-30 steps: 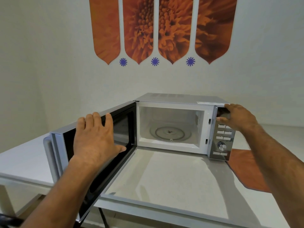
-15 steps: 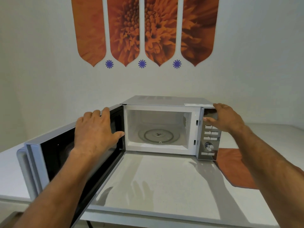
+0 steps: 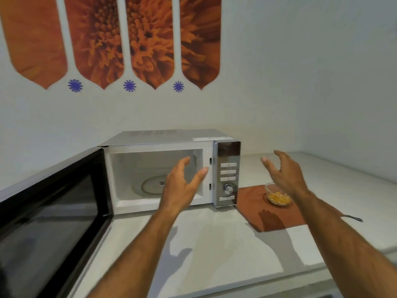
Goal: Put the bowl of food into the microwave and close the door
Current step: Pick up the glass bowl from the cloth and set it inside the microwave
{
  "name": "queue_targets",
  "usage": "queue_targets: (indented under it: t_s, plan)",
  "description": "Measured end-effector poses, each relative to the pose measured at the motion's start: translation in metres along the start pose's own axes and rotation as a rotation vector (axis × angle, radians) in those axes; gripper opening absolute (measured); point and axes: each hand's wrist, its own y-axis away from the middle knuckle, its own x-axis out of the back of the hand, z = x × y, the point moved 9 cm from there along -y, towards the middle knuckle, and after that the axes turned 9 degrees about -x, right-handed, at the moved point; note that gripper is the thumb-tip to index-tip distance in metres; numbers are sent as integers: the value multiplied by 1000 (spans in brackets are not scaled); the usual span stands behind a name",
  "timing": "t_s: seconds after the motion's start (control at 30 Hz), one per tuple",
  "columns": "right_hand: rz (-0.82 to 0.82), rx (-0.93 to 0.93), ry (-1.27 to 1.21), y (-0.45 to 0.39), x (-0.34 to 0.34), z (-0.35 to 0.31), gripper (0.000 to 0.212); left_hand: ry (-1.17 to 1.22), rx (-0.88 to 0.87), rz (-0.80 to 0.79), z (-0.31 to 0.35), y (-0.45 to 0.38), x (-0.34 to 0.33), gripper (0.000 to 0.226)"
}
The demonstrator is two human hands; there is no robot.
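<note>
A white microwave [image 3: 163,138] stands on the counter with its door [image 3: 51,211] swung wide open to the left. Its cavity holds only the glass turntable [image 3: 148,187]. A small clear glass bowl of yellow food [image 3: 278,197] rests on an orange mat [image 3: 257,209] to the right of the microwave. My left hand [image 3: 182,186] hovers in front of the cavity, fingers spread, holding nothing. My right hand [image 3: 283,173] hangs in the air just above and behind the bowl, fingers apart, not touching it and partly hiding its rim.
The silver control panel [image 3: 227,175] with buttons and a knob faces me. The white counter [image 3: 204,254] runs forward to its front edge. A dark cable end [image 3: 352,217] lies right of the mat. Orange flower panels [image 3: 150,39] hang on the wall.
My left hand has let go of the door and moved right, in front of the cavity. My right hand has left the microwave's top corner and moved right over the bowl. The view turned right.
</note>
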Motion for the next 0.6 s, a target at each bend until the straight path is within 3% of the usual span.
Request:
queue_targets:
  t_s: [0.23, 0.6]
  plan:
    - [30, -174, -11, 5, 10, 90, 77, 215, 34, -206, 12, 1, -148, 76]
    - [-43, -420, -319, -43, -40, 181, 78, 460, 278, -284, -21, -33, -319, 84]
